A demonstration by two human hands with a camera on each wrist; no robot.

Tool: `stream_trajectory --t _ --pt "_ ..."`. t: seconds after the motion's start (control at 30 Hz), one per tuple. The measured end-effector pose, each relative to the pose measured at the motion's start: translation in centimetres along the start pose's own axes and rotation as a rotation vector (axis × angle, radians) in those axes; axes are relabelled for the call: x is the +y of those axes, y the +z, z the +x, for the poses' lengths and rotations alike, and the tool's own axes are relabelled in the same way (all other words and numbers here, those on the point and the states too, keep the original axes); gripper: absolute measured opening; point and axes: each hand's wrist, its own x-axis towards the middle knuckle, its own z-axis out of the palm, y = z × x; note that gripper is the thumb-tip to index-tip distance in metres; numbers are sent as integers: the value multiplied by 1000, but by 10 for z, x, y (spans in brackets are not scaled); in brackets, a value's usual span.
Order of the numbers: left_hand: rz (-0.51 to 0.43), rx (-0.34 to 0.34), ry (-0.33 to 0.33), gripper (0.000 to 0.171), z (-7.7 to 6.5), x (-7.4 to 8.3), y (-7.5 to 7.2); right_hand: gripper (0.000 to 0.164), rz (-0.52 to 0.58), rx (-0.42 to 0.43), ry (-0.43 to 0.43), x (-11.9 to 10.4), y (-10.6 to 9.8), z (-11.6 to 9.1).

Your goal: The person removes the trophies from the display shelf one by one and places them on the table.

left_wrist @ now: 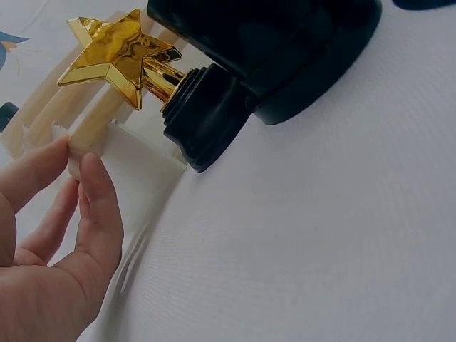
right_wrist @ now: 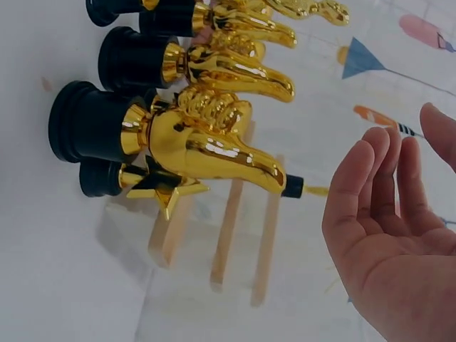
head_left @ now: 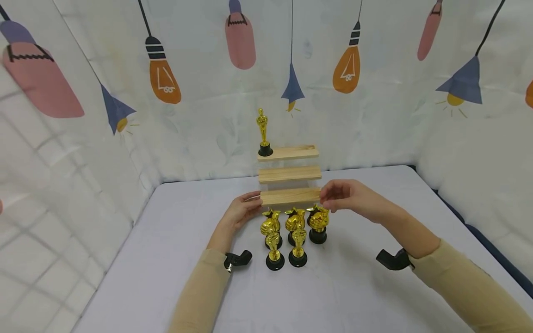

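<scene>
A tiered wooden stand (head_left: pixel 290 196) with three steps stands at the back of the table. My left hand (head_left: pixel 242 210) pinches the left end of its lowest step (left_wrist: pixel 89 142). Near that step's right end is my right hand (head_left: pixel 347 199), its fingers loosely bent and holding nothing in the right wrist view. A gold statuette trophy (head_left: pixel 263 132) stands upright on the top step at the left. In front of the stand are gold thumbs-up trophies (right_wrist: pixel 214 146), with star trophies (left_wrist: pixel 117 53) behind them. Two statuette trophies (head_left: pixel 298 247) stand nearest me, all on black bases.
White cloth covers the table (head_left: pixel 175 259). A white curtain (head_left: pixel 208 115) printed with lamps and bulbs hangs behind and at both sides. Black wrist cameras (head_left: pixel 393 260) are strapped to both forearms.
</scene>
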Motion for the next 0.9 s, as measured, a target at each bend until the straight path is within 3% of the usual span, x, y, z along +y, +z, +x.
stream_trajectory --t 0.23,0.47,0.9 --pt "16 -15 2 50 1 0 2 25 4 80 5 3 -8 4" --pt "18 7 -1 49 -2 0 1 30 -4 112 7 5 -14 14" --pt "18 2 10 50 -2 1 1 25 -36 154 6 -1 -24 30"
